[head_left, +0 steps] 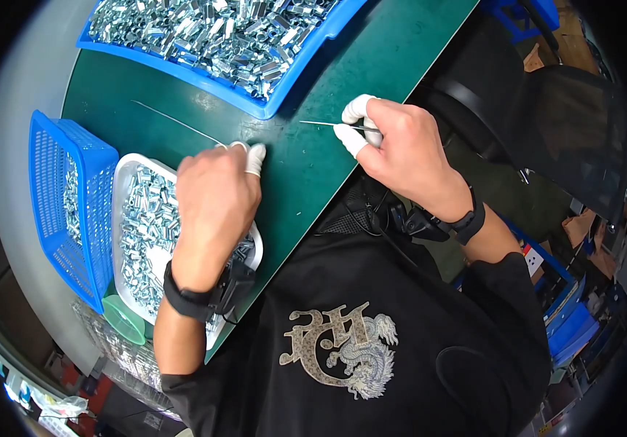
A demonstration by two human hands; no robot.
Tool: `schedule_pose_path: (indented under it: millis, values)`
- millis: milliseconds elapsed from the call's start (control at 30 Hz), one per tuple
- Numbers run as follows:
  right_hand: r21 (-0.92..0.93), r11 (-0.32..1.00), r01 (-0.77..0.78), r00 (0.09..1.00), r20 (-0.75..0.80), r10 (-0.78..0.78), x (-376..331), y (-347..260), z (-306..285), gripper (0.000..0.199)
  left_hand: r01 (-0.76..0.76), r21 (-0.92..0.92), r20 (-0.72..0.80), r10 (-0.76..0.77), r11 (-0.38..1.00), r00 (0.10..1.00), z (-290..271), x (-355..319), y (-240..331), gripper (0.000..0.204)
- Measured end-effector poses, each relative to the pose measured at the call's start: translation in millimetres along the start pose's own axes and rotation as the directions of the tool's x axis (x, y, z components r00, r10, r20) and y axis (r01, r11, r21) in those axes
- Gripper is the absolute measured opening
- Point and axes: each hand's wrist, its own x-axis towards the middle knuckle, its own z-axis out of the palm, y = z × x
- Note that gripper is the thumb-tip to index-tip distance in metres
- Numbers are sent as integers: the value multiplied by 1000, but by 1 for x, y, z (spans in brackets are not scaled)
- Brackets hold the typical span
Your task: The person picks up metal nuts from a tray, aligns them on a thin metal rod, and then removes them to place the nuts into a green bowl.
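Note:
My left hand rests palm down on the green mat, white finger cots on its fingertips, pinching the near end of a long thin wire that runs away to the upper left. My right hand, also with white cots, pinches a second thin wire or needle whose tip points left. A white tray heaped with small silver hex nuts lies under my left wrist. Both wrists wear black bands.
A large blue bin full of silver hex nuts sits at the top. A blue mesh basket with more nuts stands left of the white tray. A green cup sits near the table's edge. A black chair is on the right.

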Motion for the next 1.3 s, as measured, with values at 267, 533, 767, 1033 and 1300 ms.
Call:
schedule_pose_path:
  millis: [267, 533, 767, 1033, 1300]
  values:
    - [-134, 953, 272, 959, -40, -279, 12, 1, 19, 16, 137, -650, 33, -153, 747, 988, -20, -39, -6, 11]
    - [-43, 797, 602, 779, -186, -598, 10, -43, 23, 20, 92, -994, 77, -242, 54, 967, -11, -107, -18, 28]
    - [500, 730, 466, 819, 68, -569, -7, -111, 40, 26, -53, -997, -37, -253, -57, 967, -6, -145, -24, 29]
    - [535, 686, 494, 668, 271, -693, -7, -148, 67, 31, -185, -983, -182, -342, 24, 922, 13, -190, -46, 29]
    - [553, 650, 521, 589, 319, -743, -9, -177, 99, 26, -242, -969, -232, -470, 41, 852, 28, -221, -54, 29]
